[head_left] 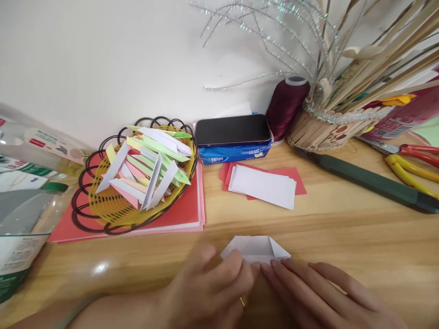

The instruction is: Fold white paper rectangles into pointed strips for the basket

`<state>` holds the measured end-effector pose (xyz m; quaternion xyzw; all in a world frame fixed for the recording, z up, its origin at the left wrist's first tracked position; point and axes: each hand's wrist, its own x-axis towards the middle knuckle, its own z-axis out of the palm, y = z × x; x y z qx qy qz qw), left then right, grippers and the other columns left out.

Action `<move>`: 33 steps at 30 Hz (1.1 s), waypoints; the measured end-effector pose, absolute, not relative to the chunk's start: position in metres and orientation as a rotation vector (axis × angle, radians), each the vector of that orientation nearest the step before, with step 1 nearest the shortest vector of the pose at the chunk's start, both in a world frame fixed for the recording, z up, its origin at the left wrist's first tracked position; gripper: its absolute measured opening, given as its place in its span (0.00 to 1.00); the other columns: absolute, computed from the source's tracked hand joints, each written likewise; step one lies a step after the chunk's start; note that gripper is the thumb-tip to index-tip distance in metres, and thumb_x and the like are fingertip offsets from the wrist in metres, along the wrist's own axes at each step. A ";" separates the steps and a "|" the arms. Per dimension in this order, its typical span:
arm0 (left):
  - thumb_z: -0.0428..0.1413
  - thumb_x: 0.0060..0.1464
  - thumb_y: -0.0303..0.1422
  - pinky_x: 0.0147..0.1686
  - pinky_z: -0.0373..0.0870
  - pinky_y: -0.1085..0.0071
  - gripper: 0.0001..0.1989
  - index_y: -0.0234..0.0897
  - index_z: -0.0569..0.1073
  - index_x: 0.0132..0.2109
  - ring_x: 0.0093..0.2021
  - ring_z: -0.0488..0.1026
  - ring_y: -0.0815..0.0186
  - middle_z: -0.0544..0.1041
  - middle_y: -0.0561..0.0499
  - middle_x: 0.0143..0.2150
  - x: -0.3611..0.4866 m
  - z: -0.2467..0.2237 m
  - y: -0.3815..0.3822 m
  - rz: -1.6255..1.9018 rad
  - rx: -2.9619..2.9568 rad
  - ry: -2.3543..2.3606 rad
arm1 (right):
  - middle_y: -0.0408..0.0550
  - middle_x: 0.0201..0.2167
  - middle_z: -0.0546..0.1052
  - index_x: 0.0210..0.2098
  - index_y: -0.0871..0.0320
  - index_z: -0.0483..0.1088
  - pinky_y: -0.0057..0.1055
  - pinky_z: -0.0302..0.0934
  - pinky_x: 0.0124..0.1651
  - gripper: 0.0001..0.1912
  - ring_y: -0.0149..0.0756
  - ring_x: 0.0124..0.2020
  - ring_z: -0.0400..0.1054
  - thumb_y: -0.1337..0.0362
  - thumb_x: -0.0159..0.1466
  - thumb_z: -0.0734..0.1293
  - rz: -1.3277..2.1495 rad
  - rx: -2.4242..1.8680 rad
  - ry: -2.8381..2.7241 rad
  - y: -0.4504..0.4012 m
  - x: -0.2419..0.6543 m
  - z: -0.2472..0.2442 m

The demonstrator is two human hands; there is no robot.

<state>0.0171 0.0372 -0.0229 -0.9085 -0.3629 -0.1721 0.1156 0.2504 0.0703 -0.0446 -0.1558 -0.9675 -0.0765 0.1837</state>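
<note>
A small white paper (pixel 257 248) with folded corners lies on the wooden table in the head view, near the bottom centre. My left hand (pixel 216 288), with a ring on one finger, has its fingers curled at the paper's lower left edge; whether they pinch it is hidden. My right hand (pixel 318 292) lies with its fingers stretched out, fingertips resting on the lower right edge of the paper. Beyond the hands, a stack of white paper slips (pixel 262 185) rests on red slips (pixel 298 180).
A yellow basket (pixel 103 208) of folded colored papers stands on red sheets (pixel 185 212) at left. Bottles (pixel 30 210) line the left edge. Behind are a phone (pixel 233 130) on a blue pack (pixel 236 153) and a thread spool (pixel 286 107). A green cutter (pixel 370 178) and scissors (pixel 408 169) lie right.
</note>
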 end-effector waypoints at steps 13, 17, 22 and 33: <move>0.49 0.58 0.32 0.43 0.53 0.61 0.16 0.34 0.72 0.51 0.45 0.58 0.61 0.71 0.47 0.39 0.008 -0.023 0.020 -0.122 -2.595 -1.067 | 0.42 0.40 0.77 0.45 0.60 0.69 0.33 0.58 0.46 0.21 0.33 0.43 0.67 0.76 0.65 0.48 -0.161 -0.573 -2.640 0.072 0.242 -0.025; 0.49 0.59 0.33 0.44 0.53 0.61 0.17 0.36 0.70 0.54 0.43 0.59 0.62 0.70 0.49 0.37 0.002 -0.022 0.016 -0.045 -2.604 -1.169 | 0.41 0.40 0.77 0.45 0.59 0.69 0.33 0.56 0.48 0.21 0.33 0.42 0.66 0.75 0.66 0.49 -0.124 -0.567 -2.639 0.075 0.245 -0.022; 0.49 0.61 0.34 0.41 0.54 0.65 0.13 0.45 0.70 0.52 0.41 0.60 0.64 0.70 0.52 0.36 0.001 -0.018 0.016 -0.038 -2.529 -1.246 | 0.41 0.45 0.76 0.49 0.59 0.68 0.35 0.56 0.49 0.21 0.34 0.47 0.65 0.74 0.66 0.49 -0.166 -0.510 -2.694 0.075 0.253 -0.026; 0.47 0.62 0.23 0.31 0.52 0.67 0.11 0.37 0.73 0.44 0.32 0.63 0.67 0.71 0.53 0.30 -0.001 -0.021 0.017 -0.438 -2.490 -1.252 | 0.45 0.63 0.58 0.63 0.60 0.51 0.38 0.64 0.50 0.28 0.40 0.60 0.55 0.69 0.64 0.52 -0.238 -0.473 -2.886 0.068 0.281 -0.038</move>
